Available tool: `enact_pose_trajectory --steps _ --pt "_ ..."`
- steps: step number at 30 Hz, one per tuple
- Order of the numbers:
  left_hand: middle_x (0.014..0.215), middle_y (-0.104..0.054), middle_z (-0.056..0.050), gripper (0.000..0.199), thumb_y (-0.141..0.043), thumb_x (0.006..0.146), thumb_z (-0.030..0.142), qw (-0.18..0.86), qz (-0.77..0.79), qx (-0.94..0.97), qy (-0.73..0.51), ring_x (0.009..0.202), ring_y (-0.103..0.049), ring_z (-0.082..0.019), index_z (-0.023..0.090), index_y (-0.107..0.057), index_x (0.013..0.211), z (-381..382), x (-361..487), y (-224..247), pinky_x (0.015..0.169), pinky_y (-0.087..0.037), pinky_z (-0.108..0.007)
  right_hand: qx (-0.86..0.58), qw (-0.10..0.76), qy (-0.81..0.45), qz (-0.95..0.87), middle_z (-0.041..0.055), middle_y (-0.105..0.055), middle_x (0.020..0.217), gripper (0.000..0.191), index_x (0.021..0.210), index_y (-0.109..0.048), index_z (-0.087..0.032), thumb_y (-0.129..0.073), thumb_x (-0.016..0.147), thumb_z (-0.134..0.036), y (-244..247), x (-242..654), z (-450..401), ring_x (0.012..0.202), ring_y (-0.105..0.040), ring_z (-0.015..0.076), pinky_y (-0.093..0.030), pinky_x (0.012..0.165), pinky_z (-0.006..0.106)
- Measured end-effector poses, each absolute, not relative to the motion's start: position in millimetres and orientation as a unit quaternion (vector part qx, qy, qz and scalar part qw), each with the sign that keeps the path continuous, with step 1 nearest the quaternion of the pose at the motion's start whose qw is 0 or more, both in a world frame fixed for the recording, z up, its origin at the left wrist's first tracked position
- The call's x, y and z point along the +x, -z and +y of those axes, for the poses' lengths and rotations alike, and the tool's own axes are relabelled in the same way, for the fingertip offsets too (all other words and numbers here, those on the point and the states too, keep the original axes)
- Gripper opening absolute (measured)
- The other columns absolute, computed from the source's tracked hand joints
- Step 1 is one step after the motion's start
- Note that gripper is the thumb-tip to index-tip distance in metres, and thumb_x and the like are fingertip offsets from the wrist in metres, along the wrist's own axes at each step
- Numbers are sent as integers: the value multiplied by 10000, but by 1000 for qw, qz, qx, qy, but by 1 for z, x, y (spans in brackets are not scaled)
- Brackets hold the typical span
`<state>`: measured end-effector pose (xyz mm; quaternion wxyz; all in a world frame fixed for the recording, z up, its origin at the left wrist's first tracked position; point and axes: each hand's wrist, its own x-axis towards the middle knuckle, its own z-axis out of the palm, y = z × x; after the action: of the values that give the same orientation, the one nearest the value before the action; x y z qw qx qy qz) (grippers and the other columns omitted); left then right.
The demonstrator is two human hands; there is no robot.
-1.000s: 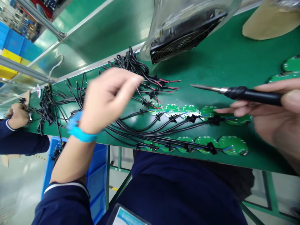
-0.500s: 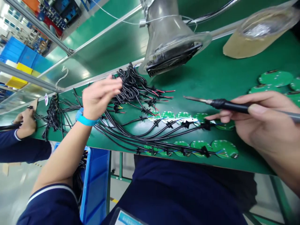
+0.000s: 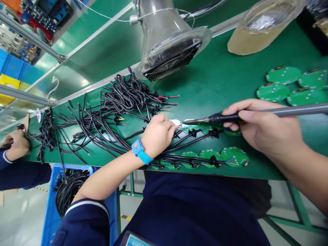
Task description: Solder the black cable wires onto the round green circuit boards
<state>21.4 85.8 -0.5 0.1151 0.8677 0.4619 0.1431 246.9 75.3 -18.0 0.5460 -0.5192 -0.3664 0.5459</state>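
My right hand [image 3: 266,128] holds a soldering iron [image 3: 220,118] like a pen, its tip pointing left and resting close to my left fingertips. My left hand [image 3: 160,132] wears a blue wrist strap and is closed in a pinch over the left end of the upper row of green circuit boards [image 3: 206,130]. What those fingers hold is hidden. Black cables [image 3: 179,145] with thin coloured wires run onto the boards. Along the front edge lies a second row, where a round circuit board [image 3: 234,154] sits at the right end.
A fume extractor hood [image 3: 171,44] hangs over the bench. Behind lie bundled black cables [image 3: 128,95]; a cardboard tube [image 3: 246,39] and several loose circuit boards [image 3: 283,75] are at right. A blue bin [image 3: 48,212] of cables stands below. Another person's hand [image 3: 19,143] works far left.
My left hand has come down and right from above the cable bundle to the upper board row, its fingers closing. The soldering iron's tip has moved left and down to meet it.
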Motion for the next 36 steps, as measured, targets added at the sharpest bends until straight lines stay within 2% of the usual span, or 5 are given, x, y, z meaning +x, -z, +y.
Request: enact_pose_trajectory --steps 6,12,22,30,36 --pt "742 -552 -71 205 -542 865 226 76 468 867 -154 738 -523 -171 95 -652 751 85 24 1 713 -473 -305 -533 513 -538 -404 33 -573 530 138 623 -632 -156 -579 561 -267 20 248 75 448 -504 119 -346 385 234" --pt "743 -548 -65 197 -532 874 226 79 462 868 -165 741 -519 -168 108 -632 753 85 22 7 713 -461 -303 -547 476 -521 -449 29 -590 589 159 714 -634 -160 -549 626 -262 26 252 71 514 -512 120 -361 443 244" --pt "740 -533 -66 209 -508 885 227 60 455 872 -171 733 -499 -168 110 -611 746 83 23 8 702 -446 -301 -544 479 -504 -469 25 -593 626 141 735 -636 -175 -555 659 -263 29 254 69 518 -515 121 -358 461 261" --pt "729 -528 -59 207 -515 883 233 65 449 872 -181 728 -495 -163 114 -605 740 85 22 9 700 -445 -295 -542 539 -514 -389 25 -597 583 106 590 -636 -190 -552 542 -233 14 243 72 444 -510 122 -327 408 260" --pt "717 -508 -44 193 -517 879 219 86 454 868 -181 726 -489 -155 127 -590 725 85 22 8 699 -442 -292 -554 489 -490 -463 22 -603 636 159 733 -650 -182 -548 643 -264 26 250 69 513 -530 124 -380 476 272"
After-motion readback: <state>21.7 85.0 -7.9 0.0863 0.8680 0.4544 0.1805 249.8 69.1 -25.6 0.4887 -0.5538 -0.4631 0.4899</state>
